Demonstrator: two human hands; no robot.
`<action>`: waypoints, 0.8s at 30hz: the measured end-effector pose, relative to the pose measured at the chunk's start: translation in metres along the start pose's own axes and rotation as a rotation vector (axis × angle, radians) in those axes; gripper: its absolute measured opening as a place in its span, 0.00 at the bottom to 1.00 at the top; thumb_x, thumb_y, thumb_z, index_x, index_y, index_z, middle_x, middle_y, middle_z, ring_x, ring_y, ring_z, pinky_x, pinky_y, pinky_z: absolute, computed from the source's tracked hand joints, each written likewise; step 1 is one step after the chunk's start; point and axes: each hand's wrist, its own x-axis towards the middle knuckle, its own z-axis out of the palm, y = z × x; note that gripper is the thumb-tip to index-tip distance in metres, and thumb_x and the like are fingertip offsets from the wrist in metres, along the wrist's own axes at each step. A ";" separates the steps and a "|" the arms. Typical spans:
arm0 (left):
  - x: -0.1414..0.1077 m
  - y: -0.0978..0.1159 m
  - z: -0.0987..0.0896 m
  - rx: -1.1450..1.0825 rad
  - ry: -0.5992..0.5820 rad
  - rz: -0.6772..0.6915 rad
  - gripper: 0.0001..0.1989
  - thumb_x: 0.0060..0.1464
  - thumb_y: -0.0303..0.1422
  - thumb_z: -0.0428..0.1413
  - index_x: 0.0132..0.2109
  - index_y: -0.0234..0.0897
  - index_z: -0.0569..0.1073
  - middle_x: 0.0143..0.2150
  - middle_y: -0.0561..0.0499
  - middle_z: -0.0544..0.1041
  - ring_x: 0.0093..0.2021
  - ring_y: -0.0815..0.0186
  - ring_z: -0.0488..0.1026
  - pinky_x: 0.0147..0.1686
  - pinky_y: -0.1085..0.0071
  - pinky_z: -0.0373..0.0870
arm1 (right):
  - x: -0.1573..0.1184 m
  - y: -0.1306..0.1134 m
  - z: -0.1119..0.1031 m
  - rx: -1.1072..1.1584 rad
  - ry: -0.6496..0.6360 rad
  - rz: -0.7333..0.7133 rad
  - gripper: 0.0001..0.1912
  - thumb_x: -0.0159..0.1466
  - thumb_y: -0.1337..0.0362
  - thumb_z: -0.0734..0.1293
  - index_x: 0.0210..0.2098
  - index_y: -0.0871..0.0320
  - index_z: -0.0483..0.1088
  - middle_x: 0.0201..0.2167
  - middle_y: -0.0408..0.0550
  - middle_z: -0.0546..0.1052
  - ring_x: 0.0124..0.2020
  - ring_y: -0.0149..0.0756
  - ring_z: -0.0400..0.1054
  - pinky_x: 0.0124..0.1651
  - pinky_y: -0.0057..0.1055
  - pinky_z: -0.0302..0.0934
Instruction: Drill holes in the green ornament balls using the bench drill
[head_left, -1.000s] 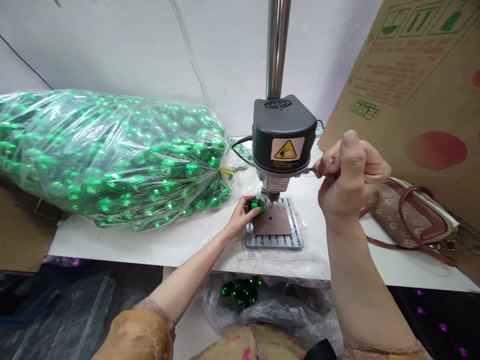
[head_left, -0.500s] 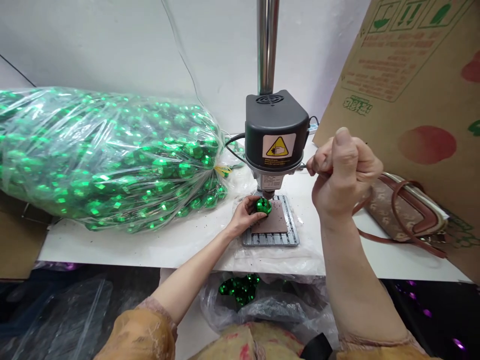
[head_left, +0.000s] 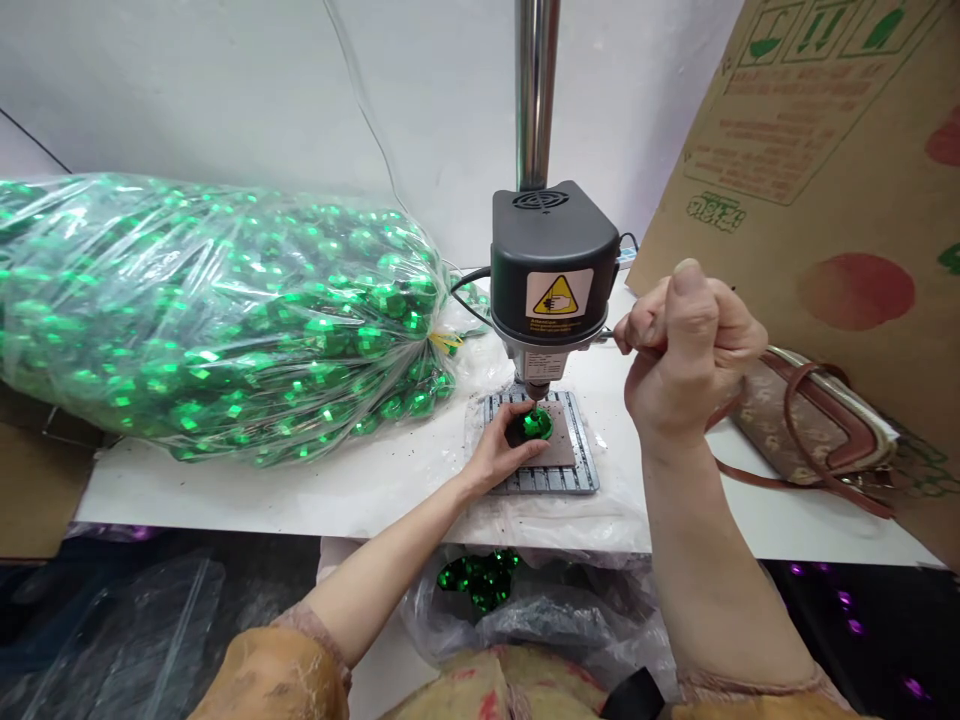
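A shiny green mirrored ball (head_left: 537, 423) sits on the brown board (head_left: 559, 452) of a small drill press (head_left: 553, 255), directly under its chuck and bit. Thumb and fingers of my left hand (head_left: 501, 447) curl round the ball from the left and hold it there. On the right, my right hand (head_left: 691, 345) is closed in a fist round the feed handle at the side of the machine. Only a short metal piece of that handle (head_left: 606, 335) shows; the rest is hidden in my fingers.
A large clear bag of green mirrored balls (head_left: 225, 320) lies at the left. A patterned handbag (head_left: 814, 420) and a big cardboard box (head_left: 810, 200) stand at the right. Below the table edge, an open plastic bag (head_left: 555, 610) holds more green balls (head_left: 480, 580).
My left hand has moved the green ball slightly right and toward me, under the bit. My right hand has stayed almost still on the handle.
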 end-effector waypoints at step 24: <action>0.001 0.005 0.002 0.013 0.047 0.031 0.28 0.54 0.46 0.71 0.55 0.39 0.73 0.52 0.44 0.80 0.55 0.53 0.78 0.57 0.57 0.73 | -0.030 0.013 -0.010 0.118 -0.021 -0.262 0.28 0.66 0.71 0.65 0.16 0.60 0.45 0.13 0.35 0.51 0.15 0.17 0.44 0.20 0.25 0.44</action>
